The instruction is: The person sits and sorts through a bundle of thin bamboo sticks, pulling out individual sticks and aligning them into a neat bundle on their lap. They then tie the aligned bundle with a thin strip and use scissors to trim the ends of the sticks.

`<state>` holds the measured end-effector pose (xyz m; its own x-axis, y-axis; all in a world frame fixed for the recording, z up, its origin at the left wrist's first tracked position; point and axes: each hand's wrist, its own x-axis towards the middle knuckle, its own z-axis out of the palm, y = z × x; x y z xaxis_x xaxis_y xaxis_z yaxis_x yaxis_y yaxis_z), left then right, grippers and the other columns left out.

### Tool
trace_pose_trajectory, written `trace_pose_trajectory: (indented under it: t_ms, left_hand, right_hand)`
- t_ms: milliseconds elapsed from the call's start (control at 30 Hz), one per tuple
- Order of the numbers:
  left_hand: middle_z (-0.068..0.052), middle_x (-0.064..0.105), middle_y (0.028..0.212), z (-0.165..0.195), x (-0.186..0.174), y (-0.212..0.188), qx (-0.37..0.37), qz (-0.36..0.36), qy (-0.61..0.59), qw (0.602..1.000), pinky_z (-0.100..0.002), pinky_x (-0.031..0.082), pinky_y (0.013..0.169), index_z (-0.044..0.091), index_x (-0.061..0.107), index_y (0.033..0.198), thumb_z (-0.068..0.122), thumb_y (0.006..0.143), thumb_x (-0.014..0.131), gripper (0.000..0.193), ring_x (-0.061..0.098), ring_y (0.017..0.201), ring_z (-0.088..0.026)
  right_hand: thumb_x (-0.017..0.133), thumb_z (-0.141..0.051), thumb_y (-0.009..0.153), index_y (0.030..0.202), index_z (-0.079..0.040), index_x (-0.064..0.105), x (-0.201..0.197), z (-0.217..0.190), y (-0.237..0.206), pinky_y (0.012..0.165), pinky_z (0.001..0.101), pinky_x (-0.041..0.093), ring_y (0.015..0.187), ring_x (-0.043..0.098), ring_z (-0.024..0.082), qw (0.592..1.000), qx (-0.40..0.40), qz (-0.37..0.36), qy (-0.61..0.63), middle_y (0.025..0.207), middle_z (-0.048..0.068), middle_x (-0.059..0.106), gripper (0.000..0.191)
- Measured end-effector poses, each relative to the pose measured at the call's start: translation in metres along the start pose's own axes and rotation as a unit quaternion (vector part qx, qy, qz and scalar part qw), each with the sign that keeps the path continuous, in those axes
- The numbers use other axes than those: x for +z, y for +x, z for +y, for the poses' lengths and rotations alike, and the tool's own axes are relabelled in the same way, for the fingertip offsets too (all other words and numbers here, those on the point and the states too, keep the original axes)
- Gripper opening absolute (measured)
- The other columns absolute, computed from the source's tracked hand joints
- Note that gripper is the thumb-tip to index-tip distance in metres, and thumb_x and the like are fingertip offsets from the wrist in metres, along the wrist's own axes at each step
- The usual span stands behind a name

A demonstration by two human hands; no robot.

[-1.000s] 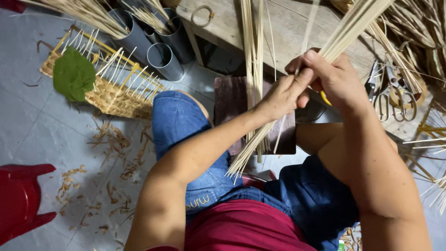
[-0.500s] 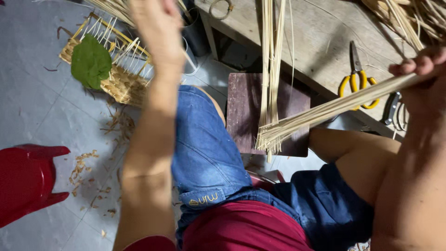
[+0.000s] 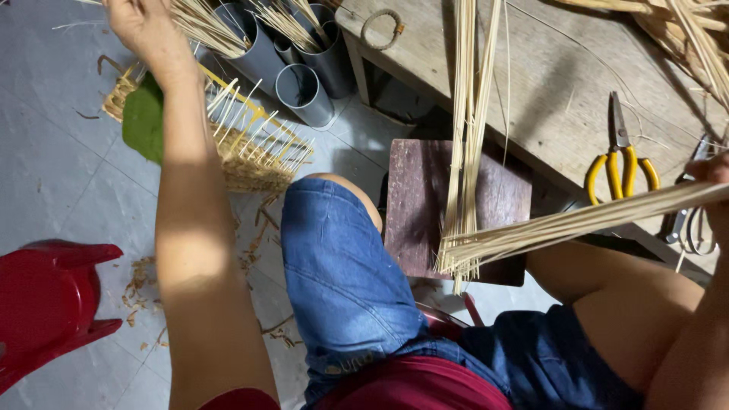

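The right hand (image 3: 714,178) shows only partly at the right edge of the view, its fingers closed around a bundle of thin pale bamboo strips (image 3: 577,224) that slants down and to the left, the loose ends fanning out over a small dark reddish-brown wooden block (image 3: 414,205) just beyond the knees. The left hand (image 3: 140,26) is stretched far away to the upper left, well apart from the right, and meets a sheaf of pale straw-coloured splints (image 3: 201,23) standing in a group of grey plastic tubes (image 3: 304,95) on the floor (whether the fingers have closed on any splint cannot be told, since the hand is seen from the back). Under the left forearm, on the grey tiled floor (image 3: 61,175), lies a half-woven yellowish bamboo basket base with upright spokes (image 3: 254,148), and a green leaf-shaped piece (image 3: 143,121) rests on its left part. Another tall set of long pale strips (image 3: 471,99) hangs down from the far edge across a weathered grey wooden bench (image 3: 562,83), crossing behind the held bundle near the block. On the bench, just above the held strips, lie yellow-handled scissors (image 3: 623,163), and a small woven ring (image 3: 382,28) sits at its far left corner. A red plastic stool (image 3: 45,304) stands at the near left, with shavings scattered beside it.
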<state>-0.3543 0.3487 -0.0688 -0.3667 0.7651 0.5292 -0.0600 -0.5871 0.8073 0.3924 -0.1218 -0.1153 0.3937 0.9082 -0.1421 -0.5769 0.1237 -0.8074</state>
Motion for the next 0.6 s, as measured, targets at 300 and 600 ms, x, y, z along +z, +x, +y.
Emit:
trace_pose_trajectory:
  t_ms: [300, 600]
  left_hand:
    - [0.001, 0.053, 0.083, -0.032, 0.005, -0.005, -0.024, 0.029, -0.068, 0.997, -0.027, 0.033, 0.060, -0.002, 0.059, 0.099, -0.008, 0.104, 0.066, 0.011, 0.044, 0.071, -0.008]
    - [-0.004, 0.063, 0.091, -0.056, 0.014, -0.027, 0.051, -0.003, 0.016, 0.999, -0.029, 0.052, 0.081, -0.001, 0.057, 0.097, -0.010, 0.103, 0.063, 0.012, 0.059, 0.086, -0.013]
  right_hand:
    - [0.047, -0.031, 0.122, 0.088, -0.013, 0.049, -0.008, 0.003, -0.019, 0.090, 0.0397, 0.051, 0.074, 0.054, 0.014, 1.000, 0.012, 0.007, -0.009, 0.075, -0.003, 0.047, 0.038]
    - [0.047, -0.030, 0.120, 0.088, -0.014, 0.049, -0.010, 0.000, -0.031, 0.088, 0.0383, 0.050, 0.073, 0.053, 0.012, 1.000, 0.016, 0.010, -0.013, 0.076, -0.004, 0.046, 0.036]
